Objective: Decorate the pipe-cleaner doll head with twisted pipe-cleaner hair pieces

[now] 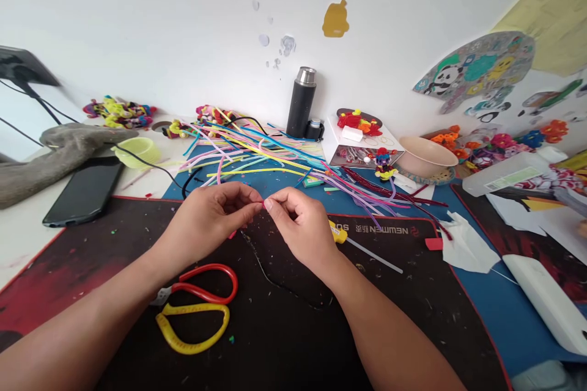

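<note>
My left hand [213, 217] and my right hand [300, 223] meet fingertip to fingertip above the dark mat [275, 342]. Between the pinched fingertips of both hands a tiny bit of a small red piece [263, 204] shows; the rest of it is hidden by the fingers. A bit of pink-red shows under my left hand. Below it on the mat lie scissors [197, 308] with one red and one yellow handle, their blades partly behind my left wrist. A thin dark strand [270, 281] curves over the mat between my forearms. Right of my right hand is a yellow glue gun [338, 232] with a clear stick.
Colourful pipe cleaners [257, 153] are heaped behind the hands. A black thermos [301, 104], a white box [362, 149] and a beige bowl [426, 156] stand near the wall. A phone [85, 189] lies left; a tissue [468, 244] and a white device [545, 299] lie right.
</note>
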`<action>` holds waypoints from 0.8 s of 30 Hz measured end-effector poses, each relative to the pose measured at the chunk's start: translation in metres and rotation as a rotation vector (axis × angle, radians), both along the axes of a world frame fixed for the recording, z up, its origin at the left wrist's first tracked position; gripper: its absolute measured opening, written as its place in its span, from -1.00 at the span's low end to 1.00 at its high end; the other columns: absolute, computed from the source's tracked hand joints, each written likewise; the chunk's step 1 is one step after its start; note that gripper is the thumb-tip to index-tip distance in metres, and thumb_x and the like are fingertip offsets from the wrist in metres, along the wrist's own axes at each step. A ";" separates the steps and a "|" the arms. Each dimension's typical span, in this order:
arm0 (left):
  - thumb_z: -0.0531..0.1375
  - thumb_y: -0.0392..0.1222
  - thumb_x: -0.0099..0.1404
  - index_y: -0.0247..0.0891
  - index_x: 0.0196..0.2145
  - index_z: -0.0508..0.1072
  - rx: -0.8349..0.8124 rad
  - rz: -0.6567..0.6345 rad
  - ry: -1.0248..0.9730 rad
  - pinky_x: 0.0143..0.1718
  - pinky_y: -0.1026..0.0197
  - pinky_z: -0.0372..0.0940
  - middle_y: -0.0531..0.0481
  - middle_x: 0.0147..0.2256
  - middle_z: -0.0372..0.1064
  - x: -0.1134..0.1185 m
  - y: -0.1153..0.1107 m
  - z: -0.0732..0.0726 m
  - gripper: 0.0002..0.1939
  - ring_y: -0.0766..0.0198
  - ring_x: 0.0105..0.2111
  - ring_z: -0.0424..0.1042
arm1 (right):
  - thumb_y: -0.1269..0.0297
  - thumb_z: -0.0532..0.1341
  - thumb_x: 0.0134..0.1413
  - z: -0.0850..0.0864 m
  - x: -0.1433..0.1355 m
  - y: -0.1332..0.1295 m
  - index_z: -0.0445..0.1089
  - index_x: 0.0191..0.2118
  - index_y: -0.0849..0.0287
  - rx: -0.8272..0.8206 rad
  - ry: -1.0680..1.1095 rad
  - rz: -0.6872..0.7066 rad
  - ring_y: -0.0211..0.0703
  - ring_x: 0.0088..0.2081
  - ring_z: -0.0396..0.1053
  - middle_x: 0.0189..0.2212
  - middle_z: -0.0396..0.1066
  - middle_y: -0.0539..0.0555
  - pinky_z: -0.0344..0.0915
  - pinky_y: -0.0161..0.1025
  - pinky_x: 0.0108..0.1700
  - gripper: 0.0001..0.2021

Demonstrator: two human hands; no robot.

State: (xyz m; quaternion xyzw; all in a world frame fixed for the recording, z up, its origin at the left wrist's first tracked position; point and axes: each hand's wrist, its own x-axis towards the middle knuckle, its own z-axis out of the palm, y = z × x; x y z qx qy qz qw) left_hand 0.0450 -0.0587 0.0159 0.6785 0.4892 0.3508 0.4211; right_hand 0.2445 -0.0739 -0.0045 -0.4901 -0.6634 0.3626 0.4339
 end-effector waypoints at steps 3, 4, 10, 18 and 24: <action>0.37 0.12 0.34 -0.18 -0.25 0.65 0.064 0.023 0.055 -0.44 0.24 0.35 0.00 -0.39 0.59 -0.002 0.000 0.001 -0.70 0.22 -0.47 0.48 | 0.11 0.26 0.39 -0.001 0.000 0.000 0.57 -0.16 0.12 -0.010 -0.025 0.015 -0.23 -0.51 0.31 -0.53 0.42 -0.06 0.15 -0.26 -0.42 -0.78; 0.36 0.10 0.34 -0.18 -0.26 0.65 0.086 0.027 0.069 -0.42 0.23 0.36 -0.01 -0.38 0.60 -0.002 0.000 0.001 -0.71 0.21 -0.45 0.49 | 0.11 0.26 0.39 -0.001 0.000 0.000 0.57 -0.14 0.12 -0.006 -0.035 0.018 -0.23 -0.52 0.30 -0.55 0.40 -0.08 0.13 -0.25 -0.43 -0.79; 0.35 0.05 0.33 -0.13 -0.29 0.68 0.155 0.022 0.066 -0.38 0.22 0.39 -0.01 -0.34 0.67 0.000 0.000 0.005 -0.78 0.16 -0.41 0.54 | 0.15 0.27 0.35 -0.001 0.000 0.000 0.53 -0.18 0.11 0.023 -0.061 0.000 -0.25 -0.55 0.24 -0.60 0.31 -0.12 0.09 -0.25 -0.44 -0.83; 0.29 0.06 0.38 -0.08 -0.25 0.71 0.288 -0.001 0.162 -0.21 0.15 0.43 -0.04 -0.28 0.70 0.000 0.000 0.006 -0.75 0.08 -0.33 0.60 | 0.13 0.26 0.34 0.000 0.000 -0.001 0.51 -0.22 0.13 0.017 -0.021 -0.002 -0.26 -0.55 0.22 -0.61 0.25 -0.13 0.11 -0.26 -0.43 -0.81; 0.25 0.08 0.39 -0.11 -0.25 0.69 0.274 -0.005 0.192 -0.24 0.15 0.39 -0.05 -0.28 0.70 0.000 0.000 0.004 -0.72 0.08 -0.32 0.60 | 0.15 0.27 0.33 0.000 -0.001 0.000 0.51 -0.22 0.12 0.019 -0.040 0.001 -0.26 -0.55 0.21 -0.61 0.23 -0.14 0.11 -0.26 -0.43 -0.83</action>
